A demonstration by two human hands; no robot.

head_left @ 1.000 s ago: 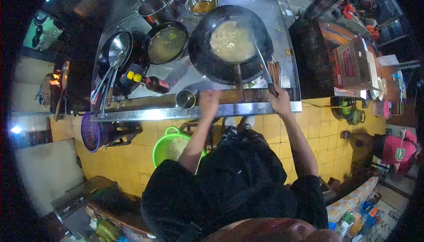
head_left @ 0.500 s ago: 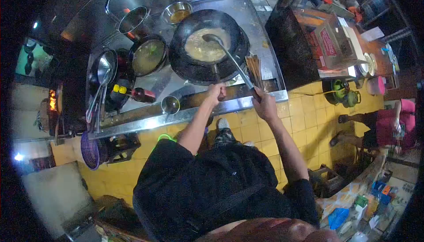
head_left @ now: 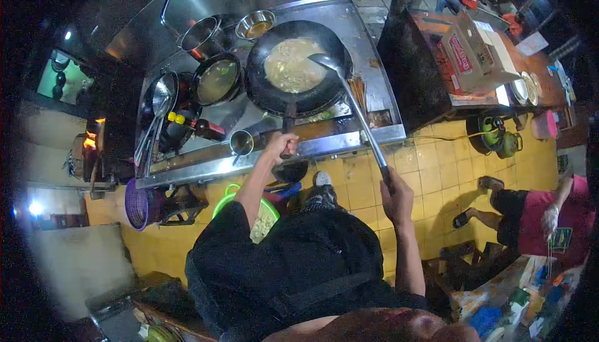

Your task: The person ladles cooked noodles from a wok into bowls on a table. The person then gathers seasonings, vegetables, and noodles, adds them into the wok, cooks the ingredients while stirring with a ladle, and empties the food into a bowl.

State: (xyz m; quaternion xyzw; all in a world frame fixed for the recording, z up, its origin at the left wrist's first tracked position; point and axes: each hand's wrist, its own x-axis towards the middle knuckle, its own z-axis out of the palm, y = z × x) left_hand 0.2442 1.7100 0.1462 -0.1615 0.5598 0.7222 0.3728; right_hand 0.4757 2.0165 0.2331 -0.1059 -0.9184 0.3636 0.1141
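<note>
A black wok (head_left: 259,96) stands on the steel stove, with pale, soupy food (head_left: 290,67) in its bowl. My left hand (head_left: 282,147) is closed round the wok's handle at the stove's front edge. In my right hand (head_left: 397,200) is the dark grip of a long metal ladle (head_left: 362,114). The ladle's head rests over the right side of the wok, at the edge of the food. A bundle of thin sticks (head_left: 357,90) lies right of the wok, partly behind the ladle's shaft.
Left of the wok are a pan of liquid (head_left: 216,81), a pot (head_left: 203,35), a steel bowl (head_left: 256,25), a sauce bottle (head_left: 209,130) and a metal cup (head_left: 241,143). A cardboard box (head_left: 477,52) stands on the right-hand table. Another person (head_left: 549,217) is at far right.
My right hand has drawn back toward me, and the ladle's head has moved to the wok's right side. My left hand, still on the handle, has come slightly left and nearer. The camera view has shifted.
</note>
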